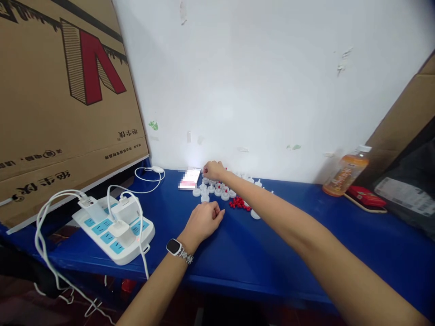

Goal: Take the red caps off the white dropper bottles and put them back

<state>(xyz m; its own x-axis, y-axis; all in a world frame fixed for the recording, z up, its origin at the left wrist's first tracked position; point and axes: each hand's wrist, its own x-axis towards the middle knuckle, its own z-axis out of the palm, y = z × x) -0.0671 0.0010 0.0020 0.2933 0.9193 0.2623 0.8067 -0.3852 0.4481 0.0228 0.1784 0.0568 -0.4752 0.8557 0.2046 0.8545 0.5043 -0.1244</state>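
Note:
My right hand (215, 170) reaches to the back of the table, over the white caps with nozzles. Its fingers are bent and pinched together; whatever is between them is hidden. My left hand (203, 220) lies curled on the tabletop in front of the caps, with the inside of its fingers out of sight. Between the hands stand several white plastic caps (205, 198), some with red tips fitted. A pile of small red tips (239, 203) lies right of my left hand, partly behind my right forearm. More white caps (257, 183) sit beyond that forearm.
A lit phone (190, 178) lies at the back. On the left are a power strip (125, 259) with plugs and cables, and a large cardboard box (68, 113). An orange drink bottle (346, 172) and a red packet (366, 196) on a phone stand at right on the blue table (272, 267).

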